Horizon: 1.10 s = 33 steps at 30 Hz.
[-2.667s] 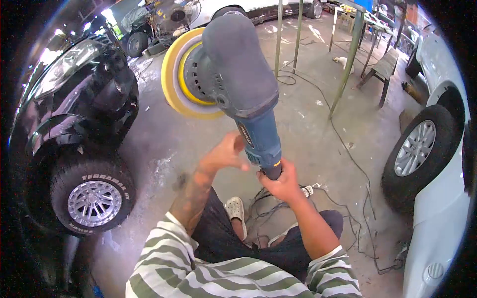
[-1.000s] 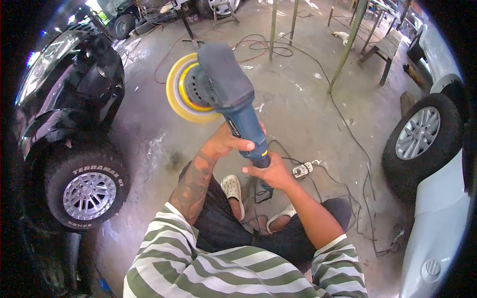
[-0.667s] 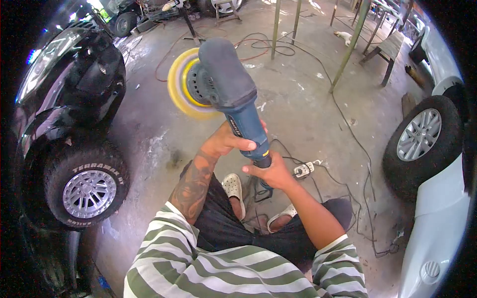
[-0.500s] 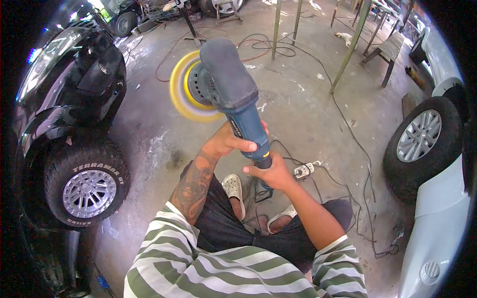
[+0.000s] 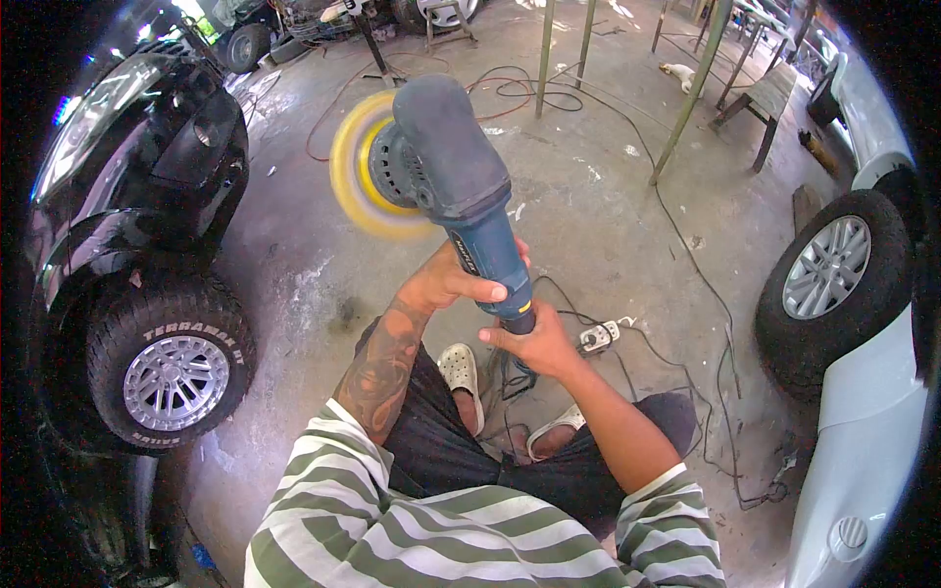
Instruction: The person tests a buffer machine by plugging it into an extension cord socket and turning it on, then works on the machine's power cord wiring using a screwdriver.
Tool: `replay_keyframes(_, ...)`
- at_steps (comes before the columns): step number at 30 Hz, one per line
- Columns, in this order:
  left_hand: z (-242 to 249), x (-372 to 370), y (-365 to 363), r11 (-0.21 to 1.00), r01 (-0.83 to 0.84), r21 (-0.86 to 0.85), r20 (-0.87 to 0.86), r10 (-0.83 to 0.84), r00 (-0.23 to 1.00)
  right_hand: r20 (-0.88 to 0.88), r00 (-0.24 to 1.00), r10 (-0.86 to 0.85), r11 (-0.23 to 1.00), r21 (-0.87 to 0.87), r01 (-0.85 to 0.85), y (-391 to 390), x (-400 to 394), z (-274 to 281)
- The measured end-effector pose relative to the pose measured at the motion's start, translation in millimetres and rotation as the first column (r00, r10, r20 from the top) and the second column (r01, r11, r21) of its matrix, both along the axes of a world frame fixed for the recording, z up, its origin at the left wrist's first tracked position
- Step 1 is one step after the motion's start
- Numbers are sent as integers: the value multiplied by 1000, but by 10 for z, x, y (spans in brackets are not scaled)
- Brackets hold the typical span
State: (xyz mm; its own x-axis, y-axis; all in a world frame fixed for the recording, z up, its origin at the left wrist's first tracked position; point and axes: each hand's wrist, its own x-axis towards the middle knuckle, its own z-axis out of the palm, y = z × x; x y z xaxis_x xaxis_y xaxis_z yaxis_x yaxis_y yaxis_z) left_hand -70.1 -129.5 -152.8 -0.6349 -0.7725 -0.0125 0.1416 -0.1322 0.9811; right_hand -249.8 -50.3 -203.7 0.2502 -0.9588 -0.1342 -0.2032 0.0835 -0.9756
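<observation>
Held out in front of me is a blue and black car polisher (image 5: 456, 157), its head up and tilted to the left. A round yellow and white polishing pad (image 5: 345, 176) on its head looks smeared, as if spinning. My left hand (image 5: 456, 279) is wrapped around the blue grip, thumb across the top. Lower down, my right hand (image 5: 537, 338) closes around the dark rear end where the power cord leaves; its thumb lies along the handle. The fingers of both hands are partly hidden beneath the tool.
A black vehicle (image 5: 186, 127) with a chunky tyre (image 5: 108, 367) stands at left, a white vehicle (image 5: 863, 431) at right. On the concrete floor lie a white power strip (image 5: 600, 337) and tangled cables (image 5: 701, 260). Metal legs (image 5: 686, 118) and a wooden bench (image 5: 769, 98) stand farther off.
The polishing pad has shifted slightly to the left and its blur pattern differs. Both hands keep the same hold on the polisher.
</observation>
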Motion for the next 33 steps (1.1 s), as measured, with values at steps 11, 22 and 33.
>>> replay_keyframes(11,-70,-20,-12,999,-21,-25,-8,21,1000,25,1000,-1,999,-34,2,-26,10,-160)
replay_keyframes(22,-37,-50,18,999,-17,-48,50,19,999,96,995,-33,995,-89,42,-22,29,-39)
replay_keyframes(33,-94,-49,0,999,-31,-27,32,32,999,20,998,-57,996,-69,58,-26,21,-53)
